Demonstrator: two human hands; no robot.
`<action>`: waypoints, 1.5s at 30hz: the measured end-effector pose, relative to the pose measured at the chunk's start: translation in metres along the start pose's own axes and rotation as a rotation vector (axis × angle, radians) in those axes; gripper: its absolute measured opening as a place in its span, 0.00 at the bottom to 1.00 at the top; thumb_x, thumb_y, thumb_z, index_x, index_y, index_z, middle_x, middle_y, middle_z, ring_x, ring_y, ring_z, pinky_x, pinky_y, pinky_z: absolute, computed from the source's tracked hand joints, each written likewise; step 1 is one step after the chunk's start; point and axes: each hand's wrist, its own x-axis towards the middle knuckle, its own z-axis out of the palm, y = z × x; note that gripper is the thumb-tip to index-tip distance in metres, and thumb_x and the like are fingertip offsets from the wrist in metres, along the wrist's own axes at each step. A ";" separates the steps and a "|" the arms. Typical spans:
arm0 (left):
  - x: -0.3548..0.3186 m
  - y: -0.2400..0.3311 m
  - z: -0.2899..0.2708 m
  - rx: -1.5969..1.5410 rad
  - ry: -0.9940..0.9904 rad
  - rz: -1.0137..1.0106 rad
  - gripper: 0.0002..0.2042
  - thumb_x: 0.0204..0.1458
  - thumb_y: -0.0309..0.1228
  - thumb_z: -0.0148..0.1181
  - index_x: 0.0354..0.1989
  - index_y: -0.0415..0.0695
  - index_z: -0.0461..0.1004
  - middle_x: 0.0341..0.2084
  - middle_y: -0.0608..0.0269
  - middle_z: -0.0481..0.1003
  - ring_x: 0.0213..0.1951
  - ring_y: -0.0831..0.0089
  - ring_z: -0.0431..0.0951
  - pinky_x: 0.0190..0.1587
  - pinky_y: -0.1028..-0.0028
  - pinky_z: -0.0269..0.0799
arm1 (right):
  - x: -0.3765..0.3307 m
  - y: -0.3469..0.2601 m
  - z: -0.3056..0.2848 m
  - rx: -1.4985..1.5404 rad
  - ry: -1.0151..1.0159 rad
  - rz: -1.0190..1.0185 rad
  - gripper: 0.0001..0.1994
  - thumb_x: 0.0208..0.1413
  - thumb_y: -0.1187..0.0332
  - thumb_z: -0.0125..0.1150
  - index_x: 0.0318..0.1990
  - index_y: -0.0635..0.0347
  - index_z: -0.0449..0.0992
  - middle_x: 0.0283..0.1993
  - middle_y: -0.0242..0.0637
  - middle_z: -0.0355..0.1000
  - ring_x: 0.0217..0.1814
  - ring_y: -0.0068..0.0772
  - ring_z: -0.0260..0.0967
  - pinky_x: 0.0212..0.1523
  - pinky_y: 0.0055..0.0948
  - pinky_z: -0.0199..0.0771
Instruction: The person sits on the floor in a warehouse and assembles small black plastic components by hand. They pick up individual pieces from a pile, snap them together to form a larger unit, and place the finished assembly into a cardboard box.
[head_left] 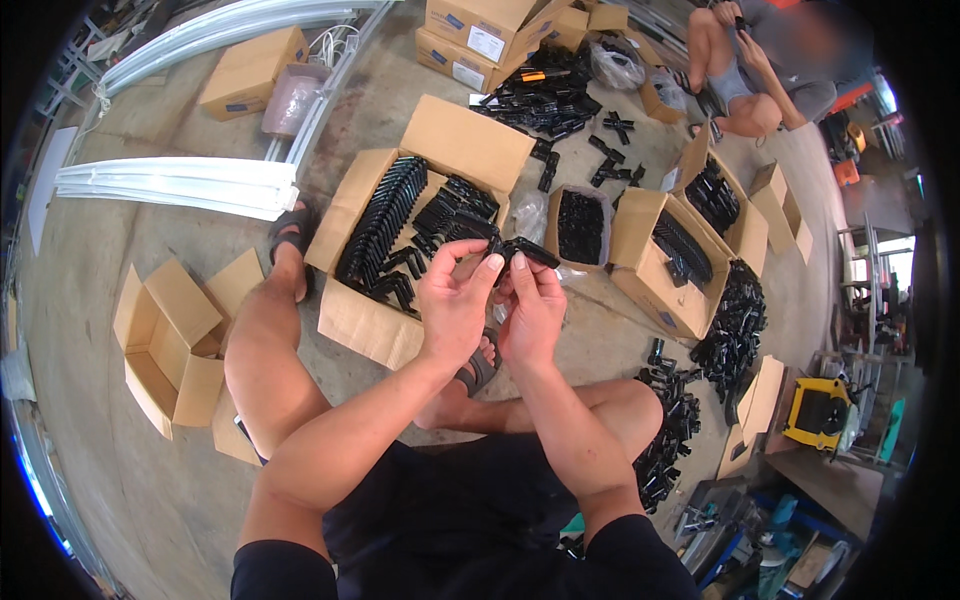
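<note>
A black angled pipe connector [535,251] is raised in front of me between both hands. My left hand [454,300] pinches one side of it with thumb and fingers. The other side is gripped by my right hand [531,308], its thumb close to the left one. Part of the connector is hidden behind the fingers. Just beyond and left of my hands stands an open cardboard box [365,335]. Inside it, black connectors [385,215] lie in a neat slanted row at the left, with looser ones at the right.
A small box of black parts [580,228] and an open carton [650,290] stand to the right. Loose connectors form piles [668,430] beside my right knee and farther off. An opened carton [165,350] lies left. Another person [765,75] sits at the far right.
</note>
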 end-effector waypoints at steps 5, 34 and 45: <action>0.001 0.002 0.000 0.013 0.001 0.004 0.10 0.63 0.21 0.60 0.50 0.37 0.71 0.43 0.57 0.81 0.46 0.78 0.79 0.50 0.77 0.75 | -0.002 -0.001 0.000 -0.001 -0.016 0.000 0.07 0.65 0.68 0.64 0.44 0.63 0.77 0.34 0.30 0.76 0.30 0.18 0.67 0.31 0.21 0.67; 0.004 -0.006 -0.001 0.044 0.051 -0.002 0.10 0.61 0.24 0.63 0.49 0.36 0.73 0.36 0.61 0.82 0.36 0.81 0.79 0.37 0.80 0.75 | 0.004 0.001 -0.008 0.022 -0.014 0.049 0.07 0.65 0.69 0.63 0.44 0.63 0.76 0.30 0.30 0.74 0.28 0.19 0.67 0.29 0.20 0.67; 0.003 -0.007 0.000 -0.004 0.049 -0.032 0.09 0.62 0.22 0.62 0.49 0.36 0.72 0.38 0.59 0.82 0.37 0.81 0.80 0.39 0.80 0.76 | 0.004 0.002 -0.008 -0.045 0.015 0.017 0.10 0.65 0.67 0.65 0.43 0.65 0.77 0.31 0.31 0.75 0.28 0.18 0.67 0.29 0.20 0.67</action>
